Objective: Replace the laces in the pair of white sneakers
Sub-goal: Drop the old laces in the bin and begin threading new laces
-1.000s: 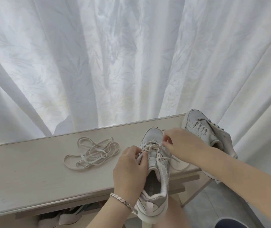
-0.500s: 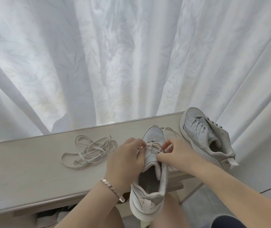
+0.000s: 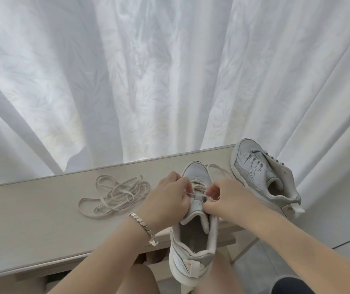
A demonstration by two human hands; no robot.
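Observation:
A white sneaker [image 3: 193, 247] lies toe-away over the table's near edge, its heel hanging toward my lap. My left hand [image 3: 166, 200] grips the left side of its tongue and pinches the lace [image 3: 199, 187] there. My right hand [image 3: 225, 198] pinches the same lace on the right side of the eyelets. A loop of that lace trails beyond the toe. The second white sneaker [image 3: 261, 177] lies laced at the table's right end. A loose pile of cream flat laces [image 3: 116, 194] sits to the left of my hands.
The pale wooden table [image 3: 31, 213] runs left to right, with a white curtain [image 3: 148, 71] hanging right behind it. A lower shelf shows under the near edge. My knees are below the heel of the held sneaker.
My right hand has come back from the toe end to the middle eyelets, close to my left hand. The left hand has shifted up along the tongue. The far sneaker is fully uncovered.

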